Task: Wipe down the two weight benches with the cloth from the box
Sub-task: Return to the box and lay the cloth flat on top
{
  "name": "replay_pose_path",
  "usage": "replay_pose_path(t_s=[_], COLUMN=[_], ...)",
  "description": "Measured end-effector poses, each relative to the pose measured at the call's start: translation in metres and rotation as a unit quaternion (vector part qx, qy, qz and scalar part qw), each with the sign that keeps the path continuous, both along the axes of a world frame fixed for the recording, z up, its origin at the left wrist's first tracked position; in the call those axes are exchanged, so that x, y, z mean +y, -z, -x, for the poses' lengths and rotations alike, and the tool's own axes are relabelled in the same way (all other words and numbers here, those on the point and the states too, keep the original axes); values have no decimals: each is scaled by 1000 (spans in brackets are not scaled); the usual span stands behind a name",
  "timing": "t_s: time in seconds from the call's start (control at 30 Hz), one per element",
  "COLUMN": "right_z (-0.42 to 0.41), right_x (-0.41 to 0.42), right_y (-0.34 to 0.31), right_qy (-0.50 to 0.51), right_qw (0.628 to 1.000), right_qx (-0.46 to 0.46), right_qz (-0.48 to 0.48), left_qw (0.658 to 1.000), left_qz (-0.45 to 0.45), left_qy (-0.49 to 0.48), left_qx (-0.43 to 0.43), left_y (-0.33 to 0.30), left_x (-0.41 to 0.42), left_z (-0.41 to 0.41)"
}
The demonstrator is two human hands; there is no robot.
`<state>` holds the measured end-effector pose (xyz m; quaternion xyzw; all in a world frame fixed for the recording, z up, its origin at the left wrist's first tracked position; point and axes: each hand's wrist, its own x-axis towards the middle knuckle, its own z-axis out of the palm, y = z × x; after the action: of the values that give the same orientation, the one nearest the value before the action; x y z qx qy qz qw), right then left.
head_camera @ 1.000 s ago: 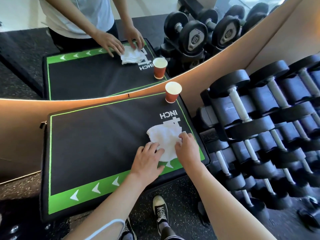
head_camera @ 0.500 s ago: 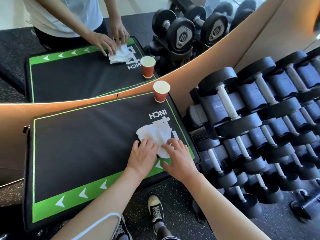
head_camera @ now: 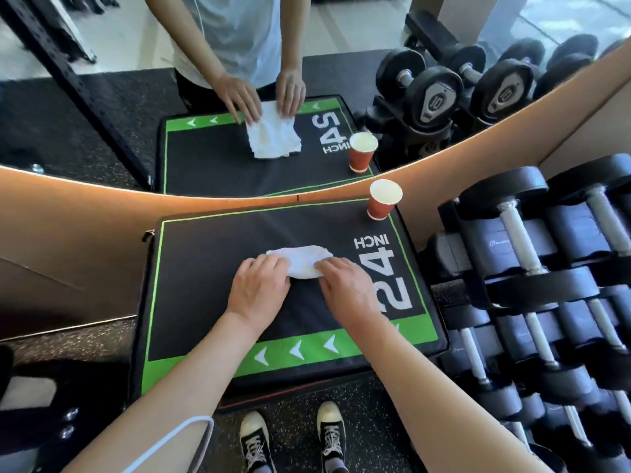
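Both palms down, left hand [head_camera: 259,289] and right hand [head_camera: 345,287] press the white cloth [head_camera: 303,260].

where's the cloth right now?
Head view, centre: the white cloth lies on the black pad, left of the 24 INCH print, with left hand and right hand pressing its near edge.

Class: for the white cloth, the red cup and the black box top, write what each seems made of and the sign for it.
White cloth: soft fabric, perhaps terry, matte; it crumples into folds.
Red cup: likely paper, matte, with a rolled pale rim.
Black box top: probably vinyl-like cover over padding; faint sheen, printed green markings.
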<state>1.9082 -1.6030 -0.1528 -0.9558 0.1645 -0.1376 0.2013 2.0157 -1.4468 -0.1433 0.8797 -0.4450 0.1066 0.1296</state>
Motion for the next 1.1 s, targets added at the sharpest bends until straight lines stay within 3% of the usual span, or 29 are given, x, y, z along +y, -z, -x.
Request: replay_pose_path(t_s=[0.17,0.37,0.53,0.63,0.73,0.93,1.1], right_z=[-41,1,13,7,-13,-25,-15], right_x=[46,100,102,99,96,97,95], right_y=[-15,42,50,42,39,52,58], right_qy=[-95,-197,-186,-175,-103,-73,-46], right_qw=[994,977,976,979,990,984,987], right_qx=[-52,81,115,107,93,160,157], right_qz=[34,26,16,-13,-40,-14,-8], left_qw=[999,992,980,983,987,993,987], left_qz=[44,-14,-35,-34,-44,-56,-92], left_qy=[-31,-25,-47,-22,3,59,21], left_qx=[-1,123,193,181,154,87,127], left_y=[-7,44,57,57,60,63,54], left_x=[65,137,139,134,133,130,136], left_z=[-19,33,39,29,20,5,-9])
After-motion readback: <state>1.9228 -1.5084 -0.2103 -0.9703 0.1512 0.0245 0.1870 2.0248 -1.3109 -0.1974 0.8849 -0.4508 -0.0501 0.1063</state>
